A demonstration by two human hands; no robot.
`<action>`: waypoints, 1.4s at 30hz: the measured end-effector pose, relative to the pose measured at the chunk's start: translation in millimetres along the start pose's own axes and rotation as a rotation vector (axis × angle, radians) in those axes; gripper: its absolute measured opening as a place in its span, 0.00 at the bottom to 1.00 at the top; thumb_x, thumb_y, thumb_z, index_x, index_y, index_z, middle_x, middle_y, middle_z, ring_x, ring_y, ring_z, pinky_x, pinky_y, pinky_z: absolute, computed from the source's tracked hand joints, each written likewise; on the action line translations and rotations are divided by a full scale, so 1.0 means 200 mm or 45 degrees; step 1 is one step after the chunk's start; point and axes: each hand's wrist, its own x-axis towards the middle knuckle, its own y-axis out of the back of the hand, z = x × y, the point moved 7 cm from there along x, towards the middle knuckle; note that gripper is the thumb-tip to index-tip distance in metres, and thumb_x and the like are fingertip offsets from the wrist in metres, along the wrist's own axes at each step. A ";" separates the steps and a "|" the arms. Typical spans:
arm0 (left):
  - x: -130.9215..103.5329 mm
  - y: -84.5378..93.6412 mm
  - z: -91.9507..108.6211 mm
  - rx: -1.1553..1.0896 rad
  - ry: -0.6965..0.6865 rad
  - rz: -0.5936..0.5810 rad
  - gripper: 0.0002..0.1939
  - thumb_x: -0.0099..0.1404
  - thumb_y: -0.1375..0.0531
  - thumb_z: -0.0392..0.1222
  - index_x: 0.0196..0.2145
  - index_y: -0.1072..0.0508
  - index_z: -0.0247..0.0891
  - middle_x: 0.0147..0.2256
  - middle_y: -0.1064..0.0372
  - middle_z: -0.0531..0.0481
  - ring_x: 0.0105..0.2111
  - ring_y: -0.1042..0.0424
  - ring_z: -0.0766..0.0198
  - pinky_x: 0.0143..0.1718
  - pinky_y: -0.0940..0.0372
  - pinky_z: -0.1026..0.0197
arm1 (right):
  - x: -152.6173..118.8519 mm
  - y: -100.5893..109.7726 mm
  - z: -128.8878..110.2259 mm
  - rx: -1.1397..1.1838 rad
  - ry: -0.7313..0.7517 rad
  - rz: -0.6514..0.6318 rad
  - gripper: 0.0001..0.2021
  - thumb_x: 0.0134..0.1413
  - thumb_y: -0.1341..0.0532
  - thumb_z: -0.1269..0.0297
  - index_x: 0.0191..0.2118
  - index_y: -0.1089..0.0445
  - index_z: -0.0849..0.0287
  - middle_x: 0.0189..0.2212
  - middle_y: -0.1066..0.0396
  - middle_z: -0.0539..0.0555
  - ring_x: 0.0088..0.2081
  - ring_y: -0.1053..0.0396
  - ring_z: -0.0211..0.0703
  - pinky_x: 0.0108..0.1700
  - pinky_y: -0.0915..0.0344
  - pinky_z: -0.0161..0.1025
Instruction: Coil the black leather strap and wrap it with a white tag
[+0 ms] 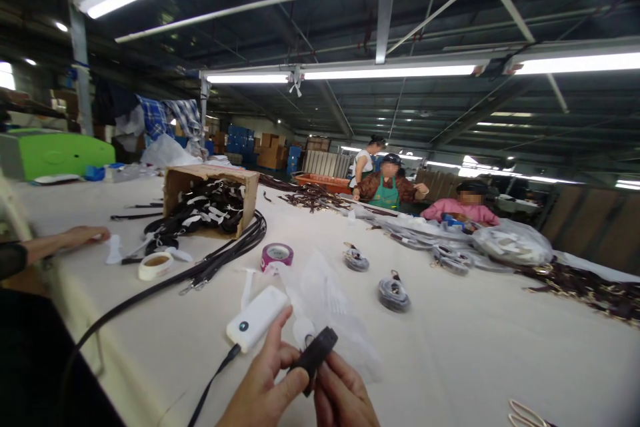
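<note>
A short, thick black strap bundle is held between my two hands, low in the middle of the view. It looks like a strap wound or folded tight, seen from its edge. My left hand grips its near left side with the thumb on top and the index finger raised. My right hand pinches its lower right side. Just beyond lie a thin clear plastic bag and a white power bank with a black cord.
A cardboard box of black straps lies on the pale table. Around it are a purple tape roll, a white tape roll and coiled straps. A co-worker's hand reaches in from the left; several people work at the far side.
</note>
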 end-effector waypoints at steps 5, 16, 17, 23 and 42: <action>0.01 -0.02 -0.06 -0.302 0.072 -0.064 0.41 0.60 0.38 0.53 0.63 0.50 0.32 0.32 0.30 0.51 0.37 0.31 0.58 0.43 0.41 0.58 | 0.01 0.00 0.02 0.069 -0.098 -0.102 0.25 0.33 0.26 0.42 0.33 0.23 0.56 0.26 0.28 0.53 0.31 0.31 0.43 0.29 0.33 0.32; 0.01 -0.04 -0.01 -0.148 0.016 -0.060 0.14 0.61 0.39 0.49 0.37 0.35 0.37 0.29 0.30 0.51 0.33 0.31 0.60 0.39 0.40 0.59 | -0.01 0.07 -0.01 -0.552 -0.081 -0.183 0.35 0.42 0.41 0.27 0.30 0.29 0.61 0.15 0.39 0.45 0.12 0.49 0.28 0.14 0.58 0.28; 0.02 -0.04 -0.01 -0.130 0.022 -0.074 0.16 0.60 0.39 0.49 0.41 0.36 0.37 0.29 0.30 0.51 0.33 0.31 0.60 0.40 0.40 0.59 | -0.01 0.07 -0.01 -0.533 -0.056 -0.181 0.34 0.42 0.40 0.28 0.32 0.29 0.61 0.16 0.39 0.45 0.12 0.51 0.27 0.14 0.60 0.29; 0.02 -0.02 -0.01 -0.098 0.138 -0.064 0.32 0.58 0.42 0.44 0.57 0.48 0.35 0.31 0.29 0.52 0.36 0.31 0.59 0.43 0.41 0.57 | 0.00 0.04 0.08 -0.214 -0.063 -0.131 0.33 0.40 0.34 0.33 0.42 0.28 0.57 0.16 0.41 0.43 0.14 0.55 0.30 0.16 0.59 0.31; 0.01 -0.06 -0.02 -0.145 0.158 -0.001 0.13 0.54 0.40 0.48 0.30 0.40 0.40 0.24 0.32 0.53 0.27 0.33 0.64 0.31 0.41 0.62 | 0.04 0.11 0.19 -0.138 -0.042 0.070 0.31 0.32 0.31 0.33 0.32 0.27 0.60 0.11 0.44 0.43 0.12 0.56 0.28 0.13 0.61 0.29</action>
